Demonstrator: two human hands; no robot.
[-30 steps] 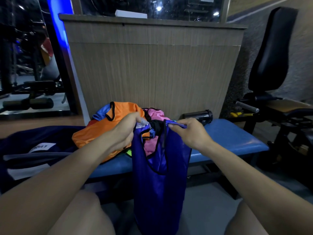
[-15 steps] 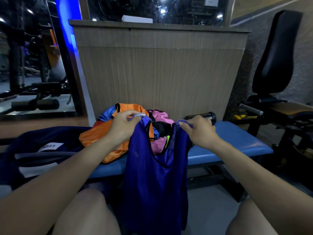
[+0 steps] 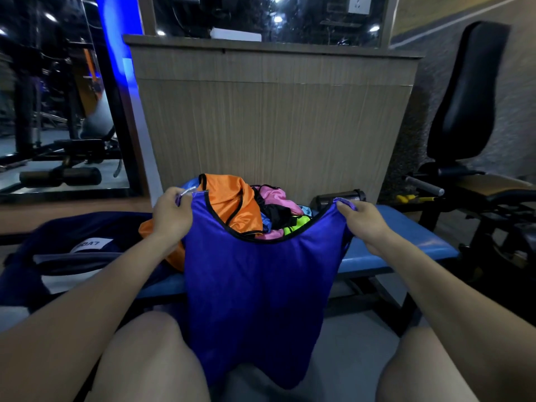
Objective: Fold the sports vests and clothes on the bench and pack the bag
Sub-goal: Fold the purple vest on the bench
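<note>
Holding a blue sports vest (image 3: 255,285) up by its two shoulder straps, spread wide in front of me. My left hand (image 3: 171,216) has its fingers (image 3: 178,198) curled tight around the left strap, a bit of white tag poking out above the knuckles. My right hand (image 3: 362,224) pinches the right strap, fingers (image 3: 346,208) closed on the fabric loop. Vest hangs straight down between my bare knees, black-trimmed neckline sagging in a curve, bottom hem below the table (image 3: 406,242) edge, near the floor. Cannot tell if the hem touches the floor.

Behind the vest, on the blue padded table, sits a heap of unfolded clothes: an orange vest (image 3: 232,201) with black trim on top at left, a pink garment (image 3: 275,198) just right of it, black, neon green and light blue bits tangled under. Heap touches the back of the vest I hold, or is just behind it, hard to say.

Dark navy bag (image 3: 58,256) lies open at the left end of the table, beside my left forearm, white label showing inside. A black bottle (image 3: 339,197) lies on its side on the table behind my right hand, against the wooden counter panel (image 3: 275,126). Black gym seat (image 3: 464,105) stands well off to the right.
</note>
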